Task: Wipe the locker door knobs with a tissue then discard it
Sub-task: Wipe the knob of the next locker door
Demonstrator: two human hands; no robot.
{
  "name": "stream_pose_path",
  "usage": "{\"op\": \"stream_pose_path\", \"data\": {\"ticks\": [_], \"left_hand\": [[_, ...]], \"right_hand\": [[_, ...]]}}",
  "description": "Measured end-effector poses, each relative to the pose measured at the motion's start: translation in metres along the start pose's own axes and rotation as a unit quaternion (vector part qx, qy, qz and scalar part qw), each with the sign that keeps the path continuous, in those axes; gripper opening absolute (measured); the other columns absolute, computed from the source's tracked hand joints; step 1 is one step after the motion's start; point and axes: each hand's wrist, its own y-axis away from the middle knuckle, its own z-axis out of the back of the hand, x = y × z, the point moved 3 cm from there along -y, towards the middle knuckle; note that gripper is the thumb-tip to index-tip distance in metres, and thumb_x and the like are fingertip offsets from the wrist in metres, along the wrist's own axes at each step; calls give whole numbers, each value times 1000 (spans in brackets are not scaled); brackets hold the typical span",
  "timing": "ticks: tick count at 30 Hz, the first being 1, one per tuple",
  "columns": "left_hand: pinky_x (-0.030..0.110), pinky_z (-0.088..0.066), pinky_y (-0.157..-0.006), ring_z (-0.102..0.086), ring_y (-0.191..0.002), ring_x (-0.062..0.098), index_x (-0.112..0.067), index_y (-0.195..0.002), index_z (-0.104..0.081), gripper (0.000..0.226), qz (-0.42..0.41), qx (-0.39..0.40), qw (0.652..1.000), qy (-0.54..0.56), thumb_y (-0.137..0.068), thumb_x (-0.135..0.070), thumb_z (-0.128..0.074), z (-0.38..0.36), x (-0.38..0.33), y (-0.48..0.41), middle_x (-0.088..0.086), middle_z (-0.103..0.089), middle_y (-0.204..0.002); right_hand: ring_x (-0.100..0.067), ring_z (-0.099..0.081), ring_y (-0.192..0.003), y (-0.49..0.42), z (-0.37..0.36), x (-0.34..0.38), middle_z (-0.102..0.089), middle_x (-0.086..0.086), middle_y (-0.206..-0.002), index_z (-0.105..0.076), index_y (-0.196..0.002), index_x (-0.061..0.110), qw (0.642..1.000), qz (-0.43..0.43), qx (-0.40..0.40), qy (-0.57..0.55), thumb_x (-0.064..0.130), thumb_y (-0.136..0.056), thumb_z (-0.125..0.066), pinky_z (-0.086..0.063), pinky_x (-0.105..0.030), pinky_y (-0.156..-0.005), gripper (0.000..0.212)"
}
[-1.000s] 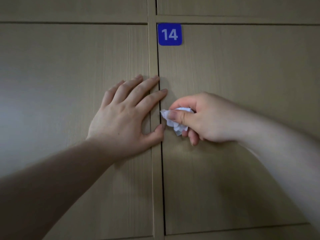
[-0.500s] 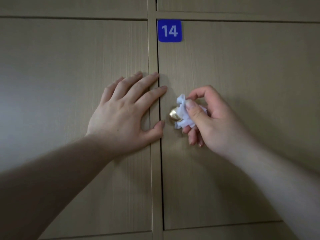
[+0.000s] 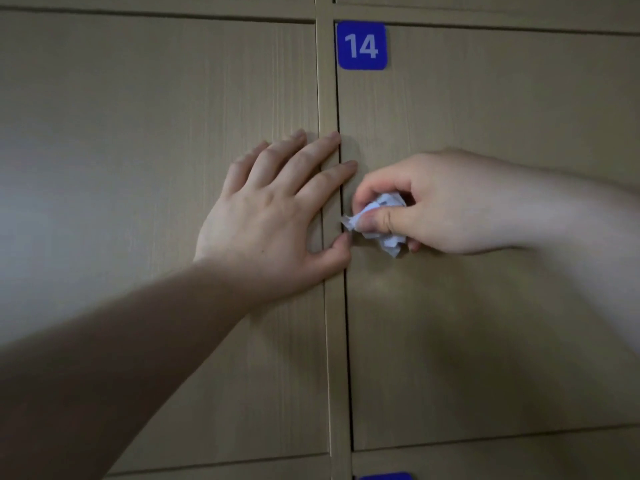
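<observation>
Two hands met at the seam beside door 14 point(image 3: 485, 306): the left hand point(image 3: 273, 216) lay flat and spread on the neighbouring door, while the right hand point(image 3: 433, 206) pinched the crumpled tissue point(image 3: 389, 220) over the hidden knob, directly beneath its fingers.

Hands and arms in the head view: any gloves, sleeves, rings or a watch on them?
None show. The left hand and right hand are bare, with no gloves or rings. Both forearms are uncovered up to the frame edges, with no sleeve, watch or band in view. The nails that show are short and unpainted.
</observation>
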Motion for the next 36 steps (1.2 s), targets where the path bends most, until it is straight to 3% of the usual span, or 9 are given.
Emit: {"op": "stream_pose_path", "data": {"ticks": [3, 6, 11, 17, 25, 30, 33, 36], "left_hand": [[43, -15, -120, -25, -149, 22, -31, -149, -42, 74, -3, -3, 1000, -1, -84, -66, -44, -2, 1, 0, -5, -30, -161], [44, -16, -120, -25, -149, 23, -30, -149, -42, 74, -4, -7, 1000, -1, -84, -66, -44, -2, 3, 1, -4, -30, -161], [46, -17, -121, -24, -149, 25, -28, -150, -40, 77, -21, 5, 1000, 0, -84, -67, -41, -2, 3, 0, -2, -28, -162], [49, -14, -122, -20, -151, 28, -25, -154, -34, 83, -16, 12, 1000, -14, -85, -71, -31, -6, -1, 8, 2, -24, -164], [54, -16, -121, -19, -151, 33, -21, -155, -33, 83, -31, 18, 999, -30, -87, -68, -31, -9, -4, 14, 7, -21, -165], [54, -13, -122, -17, -151, 32, -21, -156, -30, 83, -35, 18, 999, -27, -88, -69, -31, -11, -5, 15, 7, -19, -165], [53, -12, -122, -16, -151, 32, -22, -157, -28, 84, -32, 17, 999, -29, -87, -70, -32, -12, -4, 15, 7, -18, -166], [53, -12, -122, -17, -151, 32, -22, -156, -30, 85, -31, 13, 999, -27, -86, -70, -33, -12, -4, 15, 7, -19, -165]], "right_hand": [[-5, -70, -60, -5, 0, 0, -73, 11, -76, -67, -93, 37, 995, -29, 59, -76, 53, -82, -61, -52, -27, -61, 20], [-11, -70, -61, -7, -8, -8, -75, 1, -76, -69, -91, 30, 985, -42, 52, -156, 42, -85, -64, -51, -29, -60, 15], [-9, -58, -51, 6, -20, -12, -70, -2, -63, -70, -93, 20, 966, -72, -42, -245, 32, -91, -63, -45, -32, -61, 14], [-13, -57, -44, 25, -52, -9, -64, -1, -55, -50, -86, 16, 906, -100, -183, -369, 20, -100, -54, -44, -25, -44, 15], [-9, -56, -43, 29, -66, -3, -63, 3, -54, -47, -86, 30, 897, -117, -265, -334, 19, -100, -53, -43, -22, -47, 19], [-10, -61, -50, 34, -72, -2, -67, 15, -69, -47, -90, 58, 911, -101, -294, -270, 43, -92, -44, -45, -31, -56, 15], [-16, -63, -52, 36, -69, 0, -66, 10, -68, -46, -95, 53, 917, -98, -313, -227, 47, -94, -35, -49, -39, -58, 12], [-13, -61, -47, 31, -59, -1, -64, 13, -63, -48, -94, 40, 927, -99, -292, -214, 45, -98, -37, -44, -32, -53, 13]]}}
